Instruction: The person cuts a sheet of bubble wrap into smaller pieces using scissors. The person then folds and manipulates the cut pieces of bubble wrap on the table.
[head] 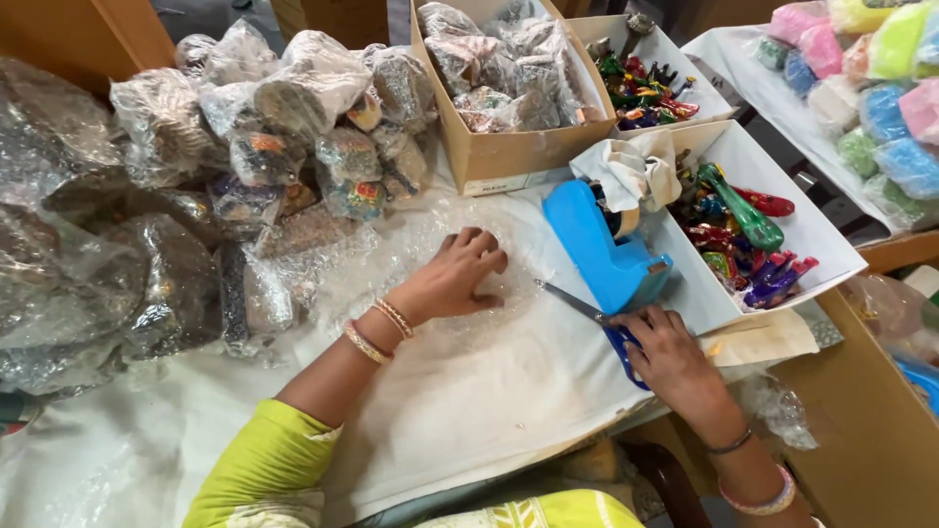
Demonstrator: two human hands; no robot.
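Left hand [458, 279] lies flat, fingers spread, pinning the bubble wrap sheet [430, 244] just left of the blue tape dispenser [606, 256]; right hand [670, 360] is closed around the blue-handled scissors [597, 321], directly below the dispenser; blades look nearly shut, tips pointing up-left toward the left hand, long axis diagonal; judgement: keep the wrap taut under the palm, cut clear of fingertips; wrapped bundles [293, 117] sit far left of dispenser.

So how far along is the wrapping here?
Done: a pile of bubble-wrapped bundles and a cardboard box full of them. In hand: left hand presses the bubble wrap sheet; right hand works blue scissors. Left: unwrapped painted toys in white boxes.
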